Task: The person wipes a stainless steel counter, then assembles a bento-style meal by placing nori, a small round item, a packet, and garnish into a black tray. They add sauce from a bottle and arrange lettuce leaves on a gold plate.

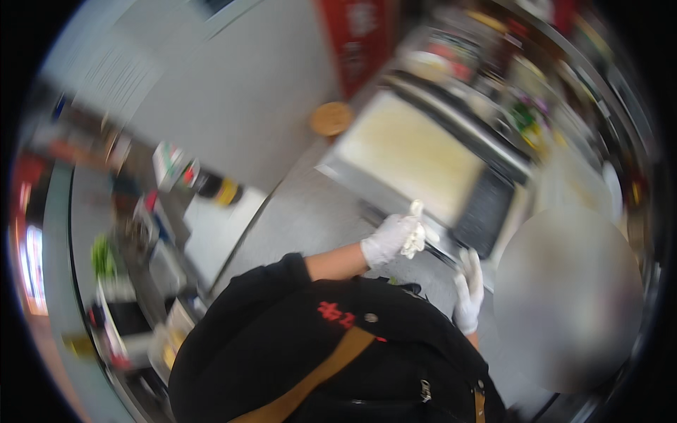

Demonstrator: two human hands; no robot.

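Note:
My left hand (386, 243), in a thin white glove, is closed around a crumpled white cloth (415, 238) that sticks out above and below the fingers. It is held in front of a flat, pale yellowish slab (409, 151) with a metal edge. To its right, my right hand (468, 296), also gloved in white, has its fingers stretched out and apart, with nothing in them. Its fingertips are close to the near end of a dark rectangular tray (486, 208), which lies along the slab's right side. Motion blur hides whether they touch it.
A large round grey shape (568, 299), blurred, fills the right side. Behind the slab runs a shiny metal cylinder (465, 123), with containers and packages beyond. A round wooden piece (331, 118), a dark bottle (218, 189) and green leafy vegetables (104, 257) are to the left.

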